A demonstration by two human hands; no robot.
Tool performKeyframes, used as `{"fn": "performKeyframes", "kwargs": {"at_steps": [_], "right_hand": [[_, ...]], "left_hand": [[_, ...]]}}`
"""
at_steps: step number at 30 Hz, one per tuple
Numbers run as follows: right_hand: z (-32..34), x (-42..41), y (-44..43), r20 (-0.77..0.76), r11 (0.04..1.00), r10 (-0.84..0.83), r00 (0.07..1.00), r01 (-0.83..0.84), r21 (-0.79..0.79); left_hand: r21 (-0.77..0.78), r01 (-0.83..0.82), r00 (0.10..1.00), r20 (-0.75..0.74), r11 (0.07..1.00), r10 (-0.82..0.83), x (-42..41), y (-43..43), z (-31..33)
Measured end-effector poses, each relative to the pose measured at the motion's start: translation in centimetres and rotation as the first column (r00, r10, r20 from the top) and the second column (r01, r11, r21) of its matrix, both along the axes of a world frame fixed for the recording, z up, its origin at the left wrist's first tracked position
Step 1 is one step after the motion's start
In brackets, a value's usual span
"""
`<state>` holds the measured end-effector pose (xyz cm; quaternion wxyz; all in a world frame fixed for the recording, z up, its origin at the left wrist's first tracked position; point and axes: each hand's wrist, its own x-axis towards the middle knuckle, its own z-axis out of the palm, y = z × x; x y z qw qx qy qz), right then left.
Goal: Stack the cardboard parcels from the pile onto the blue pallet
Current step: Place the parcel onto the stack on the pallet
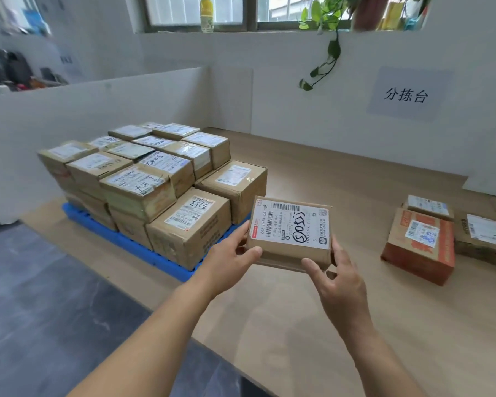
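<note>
Hands: left hand (232,255) and right hand (338,277) clasp one flat parcel (291,233), frame centre.
Pallet (132,244): lies left of parcel; left hand nearer.
Parcel's long axis: across frame.

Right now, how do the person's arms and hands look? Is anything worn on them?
Both forearms are bare as far as the picture shows: no sleeve is visible. The left hand and the right hand wear no gloves. I see no watch, ring or bracelet. The fingernails look short and plain.
</note>
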<state>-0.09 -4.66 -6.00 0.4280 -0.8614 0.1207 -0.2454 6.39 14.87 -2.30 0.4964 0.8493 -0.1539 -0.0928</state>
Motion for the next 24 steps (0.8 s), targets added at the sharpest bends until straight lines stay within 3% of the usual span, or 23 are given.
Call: {"fn": "performKeyframes", "kwargs": {"at_steps": [20, 24], "right_hand": [[3.5, 23.2, 3.3, 0.024, 0.979, 0.042, 0.999, -0.046, 0.197], [4.2, 27.5, 4.2, 0.025, 0.967, 0.064, 0.998, -0.068, 0.247]], "left_hand": [[0.229, 0.08, 0.988, 0.111, 0.97, -0.108, 25.9, 2.3, 6.3], [0.214, 0.125, 0.983, 0.106, 0.969, -0.15, 30.5, 2.4, 7.2]]}}
